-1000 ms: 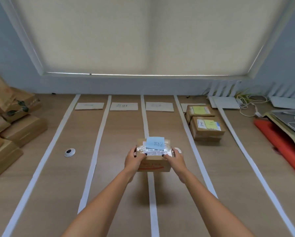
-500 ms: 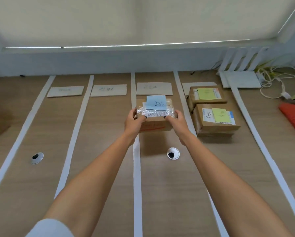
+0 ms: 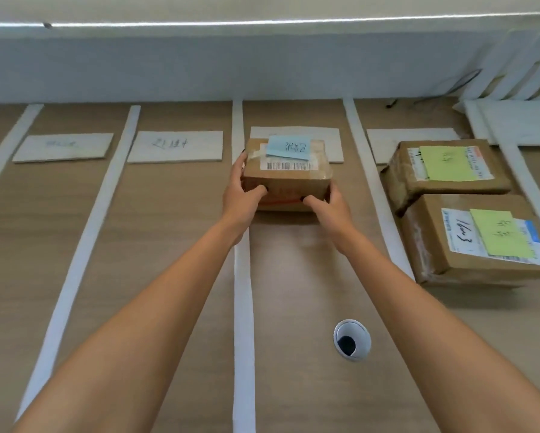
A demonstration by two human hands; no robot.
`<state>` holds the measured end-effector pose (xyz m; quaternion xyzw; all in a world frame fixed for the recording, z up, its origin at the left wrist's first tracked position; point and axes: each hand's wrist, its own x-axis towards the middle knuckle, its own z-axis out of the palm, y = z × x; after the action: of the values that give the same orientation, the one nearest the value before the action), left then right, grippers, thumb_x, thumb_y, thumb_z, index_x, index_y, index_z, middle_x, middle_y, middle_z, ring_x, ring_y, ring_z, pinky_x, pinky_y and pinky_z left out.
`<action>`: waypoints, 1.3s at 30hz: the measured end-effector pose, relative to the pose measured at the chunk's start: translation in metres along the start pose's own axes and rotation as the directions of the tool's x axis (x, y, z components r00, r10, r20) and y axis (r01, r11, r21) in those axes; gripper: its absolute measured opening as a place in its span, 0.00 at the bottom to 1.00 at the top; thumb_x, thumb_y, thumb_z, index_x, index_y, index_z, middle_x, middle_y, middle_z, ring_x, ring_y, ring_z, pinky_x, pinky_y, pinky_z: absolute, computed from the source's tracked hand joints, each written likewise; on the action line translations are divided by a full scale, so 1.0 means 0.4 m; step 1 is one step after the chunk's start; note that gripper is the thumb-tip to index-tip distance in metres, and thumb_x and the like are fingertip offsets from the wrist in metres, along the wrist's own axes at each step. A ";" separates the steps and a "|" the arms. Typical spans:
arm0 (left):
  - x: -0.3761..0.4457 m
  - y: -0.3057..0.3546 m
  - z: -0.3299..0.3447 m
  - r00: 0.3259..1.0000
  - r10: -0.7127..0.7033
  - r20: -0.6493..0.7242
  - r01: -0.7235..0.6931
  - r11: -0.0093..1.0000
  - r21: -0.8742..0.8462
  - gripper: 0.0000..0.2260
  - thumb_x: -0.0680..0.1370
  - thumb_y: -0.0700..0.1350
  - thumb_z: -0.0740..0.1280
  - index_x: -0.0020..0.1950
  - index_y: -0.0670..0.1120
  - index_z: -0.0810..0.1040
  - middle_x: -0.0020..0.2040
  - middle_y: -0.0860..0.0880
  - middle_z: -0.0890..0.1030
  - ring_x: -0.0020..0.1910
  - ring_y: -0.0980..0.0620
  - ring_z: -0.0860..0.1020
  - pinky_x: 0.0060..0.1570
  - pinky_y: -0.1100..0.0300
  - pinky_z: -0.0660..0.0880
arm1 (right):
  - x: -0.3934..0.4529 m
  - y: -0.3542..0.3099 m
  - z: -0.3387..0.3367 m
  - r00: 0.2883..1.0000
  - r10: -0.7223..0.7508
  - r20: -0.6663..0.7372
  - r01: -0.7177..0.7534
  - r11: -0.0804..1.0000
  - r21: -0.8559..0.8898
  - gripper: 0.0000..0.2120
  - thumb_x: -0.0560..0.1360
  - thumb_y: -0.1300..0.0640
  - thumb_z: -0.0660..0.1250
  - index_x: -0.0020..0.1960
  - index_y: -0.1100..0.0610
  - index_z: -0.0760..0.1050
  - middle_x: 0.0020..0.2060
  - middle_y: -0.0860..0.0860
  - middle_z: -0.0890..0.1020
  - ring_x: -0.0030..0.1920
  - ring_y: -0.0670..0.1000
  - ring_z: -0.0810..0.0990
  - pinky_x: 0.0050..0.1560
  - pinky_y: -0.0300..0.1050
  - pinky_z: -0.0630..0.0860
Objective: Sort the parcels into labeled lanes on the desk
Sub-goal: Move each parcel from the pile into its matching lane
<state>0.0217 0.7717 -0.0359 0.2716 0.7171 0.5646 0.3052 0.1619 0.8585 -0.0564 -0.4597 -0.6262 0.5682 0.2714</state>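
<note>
Parcel: a brown box with a blue note [image 3: 286, 173] sat in the third lane from the left, overlapping that lane's label card [image 3: 333, 144] at the far end.
Grip: the left hand [image 3: 242, 195] and right hand [image 3: 326, 204] clasped its sides.
Risk: releasing there could leave the label hidden.

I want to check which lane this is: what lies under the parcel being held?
The far part of the parcel overlaps a white lane label; only its edges show. Its writing is covered, so it cannot be read.
</note>
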 end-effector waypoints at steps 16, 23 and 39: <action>-0.522 0.116 -0.192 0.963 -0.264 0.057 0.257 0.961 0.106 0.27 0.78 0.39 0.62 0.75 0.49 0.59 0.72 0.46 0.67 0.68 0.47 0.67 0.60 0.57 0.64 | -0.524 -0.165 -0.090 0.970 0.231 0.073 -0.215 0.960 -0.182 0.33 0.73 0.60 0.67 0.74 0.57 0.57 0.71 0.57 0.65 0.67 0.55 0.68 0.58 0.45 0.67; -0.777 0.216 -0.278 0.975 -0.214 0.053 0.210 0.974 0.085 0.25 0.78 0.39 0.61 0.74 0.48 0.60 0.71 0.44 0.67 0.66 0.46 0.69 0.62 0.54 0.67 | -0.782 -0.276 -0.079 0.974 0.192 0.124 -0.162 0.963 -0.217 0.31 0.74 0.59 0.66 0.74 0.55 0.58 0.71 0.58 0.65 0.67 0.58 0.68 0.64 0.51 0.70; -0.937 0.384 -0.625 0.998 0.060 -0.021 -0.058 0.995 0.083 0.23 0.78 0.36 0.59 0.73 0.47 0.63 0.70 0.44 0.69 0.67 0.47 0.68 0.59 0.56 0.68 | -1.057 -0.547 0.166 0.983 -0.071 0.171 0.114 0.960 -0.257 0.22 0.73 0.58 0.65 0.67 0.55 0.68 0.67 0.56 0.70 0.66 0.54 0.69 0.66 0.55 0.70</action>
<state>0.0921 0.3687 0.2071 0.2985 0.7349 0.5465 0.2685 0.2280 0.4689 0.2172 -0.4149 -0.7373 0.5008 0.1826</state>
